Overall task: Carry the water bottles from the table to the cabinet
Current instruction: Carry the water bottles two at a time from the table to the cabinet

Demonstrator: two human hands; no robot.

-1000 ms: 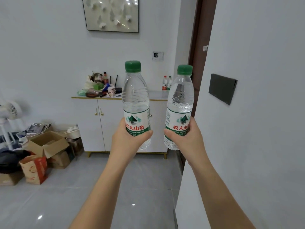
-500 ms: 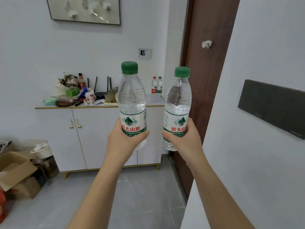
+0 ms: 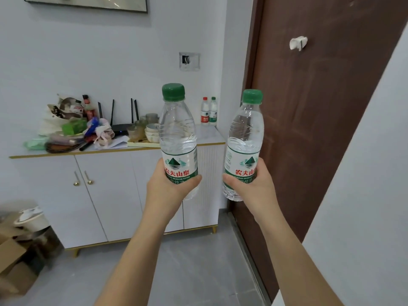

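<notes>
My left hand grips the lower part of a clear water bottle with a green cap, held upright in front of me. A second green-capped water bottle, leaning slightly left, is gripped near its base by my right hand. Behind them stands the white cabinet with a gold-edged top. Two small bottles, one red-capped and one green-capped, stand at the back right corner of the cabinet top.
Clutter covers the cabinet top's left half: bags, a black router and stacked bowls. A brown door is on the right, a white wall nearer right. Cardboard boxes sit on the grey floor at left.
The cabinet and door have grown larger and shifted as I came closer. Both hands still hold their bottles upright in the same pose.
</notes>
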